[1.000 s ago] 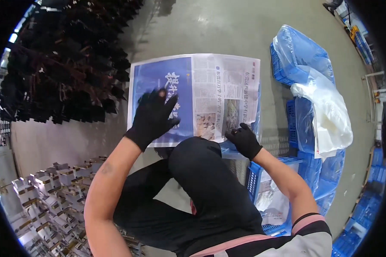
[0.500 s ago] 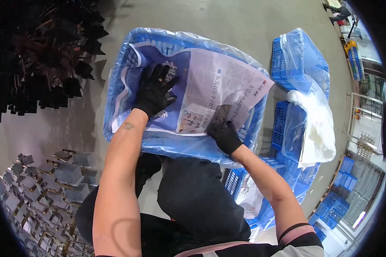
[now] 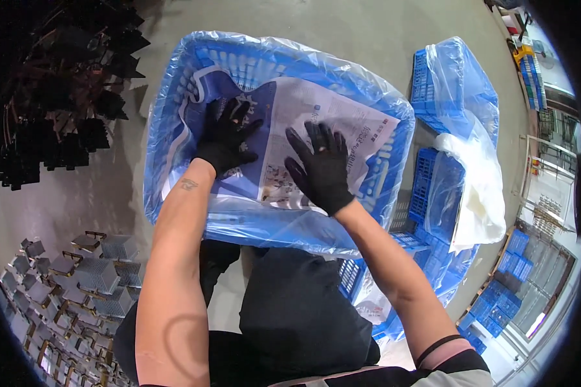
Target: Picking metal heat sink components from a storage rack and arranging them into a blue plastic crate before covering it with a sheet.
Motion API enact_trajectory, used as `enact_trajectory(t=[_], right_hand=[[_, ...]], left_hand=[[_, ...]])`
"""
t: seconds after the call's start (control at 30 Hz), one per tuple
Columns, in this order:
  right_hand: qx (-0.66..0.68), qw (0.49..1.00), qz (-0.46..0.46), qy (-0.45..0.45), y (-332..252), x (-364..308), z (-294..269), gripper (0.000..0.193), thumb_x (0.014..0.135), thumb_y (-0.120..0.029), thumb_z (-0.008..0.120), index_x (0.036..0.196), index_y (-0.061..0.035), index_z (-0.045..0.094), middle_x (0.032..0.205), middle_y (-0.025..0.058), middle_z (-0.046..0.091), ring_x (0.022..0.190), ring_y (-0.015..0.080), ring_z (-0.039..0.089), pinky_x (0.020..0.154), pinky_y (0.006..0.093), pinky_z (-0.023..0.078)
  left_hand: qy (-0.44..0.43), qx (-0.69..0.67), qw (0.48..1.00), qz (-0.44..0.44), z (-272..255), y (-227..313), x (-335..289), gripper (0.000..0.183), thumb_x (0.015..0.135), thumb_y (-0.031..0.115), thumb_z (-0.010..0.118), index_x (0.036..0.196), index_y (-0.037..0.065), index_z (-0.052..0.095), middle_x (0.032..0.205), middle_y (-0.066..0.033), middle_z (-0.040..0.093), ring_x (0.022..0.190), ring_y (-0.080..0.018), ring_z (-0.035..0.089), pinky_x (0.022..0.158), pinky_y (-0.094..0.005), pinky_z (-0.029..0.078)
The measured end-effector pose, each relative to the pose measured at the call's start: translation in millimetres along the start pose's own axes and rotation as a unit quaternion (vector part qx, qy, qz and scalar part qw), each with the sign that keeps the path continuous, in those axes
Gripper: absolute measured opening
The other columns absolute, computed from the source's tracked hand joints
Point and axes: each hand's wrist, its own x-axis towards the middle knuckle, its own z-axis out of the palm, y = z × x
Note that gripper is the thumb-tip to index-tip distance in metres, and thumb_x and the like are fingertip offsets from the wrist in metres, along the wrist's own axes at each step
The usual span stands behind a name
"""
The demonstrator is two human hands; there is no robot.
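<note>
Spread inside a blue plastic crate is a sheet of newspaper, purple-blue on its left part and pale with print on the right. Clear plastic film lines the crate and folds over its rim. My left hand, in a black glove, lies on the purple part with fingers spread. On the pale part rests my right hand, also black-gloved, its fingers stretched out and apart. The sheet's left edge curls up against the crate wall, and its right corner stands near the right wall.
To the right stand more blue crates with clear film, and a bunched white plastic sheet hangs over one. Metal finned blocks stand in rows at lower left. Dark finned parts fill the upper left. Farther right are stacked blue crates.
My right hand has moved from the newspaper's lower right edge up and left onto the sheet, its fingers now spread. The sheet lies lower in the crate. My left hand stays on the purple part.
</note>
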Motion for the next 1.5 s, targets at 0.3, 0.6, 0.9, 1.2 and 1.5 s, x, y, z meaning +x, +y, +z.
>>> enact_trajectory(t=[0.3, 0.6, 0.9, 1.2, 1.5], right_hand=[[-0.176, 0.976, 0.052, 0.12, 98.0, 28.3, 80.7, 0.058, 0.088, -0.05, 0.059, 0.143, -0.033, 0.051, 0.152, 0.0144, 0.039, 0.144, 0.0386, 0.027, 0.109, 0.0728, 0.009], [-0.143, 0.983, 0.06, 0.094, 106.5, 29.8, 83.4, 0.061, 0.088, -0.054, 0.058, 0.145, -0.0337, 0.049, 0.153, 0.0159, 0.038, 0.142, 0.0367, 0.031, 0.108, 0.0722, 0.009], [-0.042, 0.99, 0.085, 0.104, 112.1, 42.8, 73.2, 0.076, 0.079, -0.062, 0.065, 0.146, -0.0314, 0.047, 0.146, 0.014, 0.045, 0.14, 0.0374, 0.033, 0.109, 0.0703, 0.016], [-0.059, 0.984, 0.16, -0.055, 102.9, 69.5, 50.0, 0.093, 0.068, -0.065, 0.074, 0.147, -0.0243, 0.044, 0.14, 0.0182, 0.051, 0.131, 0.0393, 0.044, 0.107, 0.0541, 0.037], [-0.055, 0.988, 0.139, -0.05, 120.8, 69.4, 64.1, 0.096, 0.07, -0.067, 0.07, 0.151, -0.0281, 0.037, 0.149, 0.0196, 0.041, 0.139, 0.0412, 0.035, 0.111, 0.0609, 0.029]], left_hand=[[0.003, 0.0, 1.0, 0.028, -8.7, -2.2, 9.3, 0.079, 0.071, 0.055, 0.075, 0.141, 0.026, 0.052, 0.158, -0.0115, 0.03, 0.148, -0.0359, 0.019, 0.118, -0.0579, 0.01], [0.083, -0.006, 0.995, -0.051, -3.6, -15.3, 35.6, 0.064, 0.081, 0.049, 0.065, 0.14, 0.029, 0.053, 0.15, -0.0126, 0.044, 0.14, -0.0339, 0.037, 0.116, -0.0491, 0.028], [-0.037, -0.034, 0.973, -0.225, 1.7, -60.5, 91.7, 0.053, 0.09, 0.04, 0.062, 0.137, 0.017, 0.054, 0.146, -0.0148, 0.048, 0.134, -0.037, 0.044, 0.117, -0.051, 0.024], [-0.065, -0.001, 0.989, -0.129, -34.5, -41.4, 47.3, 0.068, 0.08, 0.041, 0.072, 0.142, 0.024, 0.051, 0.144, -0.0167, 0.048, 0.131, -0.0374, 0.046, 0.111, -0.0542, 0.032], [-0.234, 0.171, 0.954, 0.073, -44.6, -2.3, -54.9, 0.094, 0.061, 0.039, 0.086, 0.146, 0.032, 0.046, 0.156, -0.0183, 0.033, 0.144, -0.0504, 0.021, 0.113, -0.0706, 0.013]])
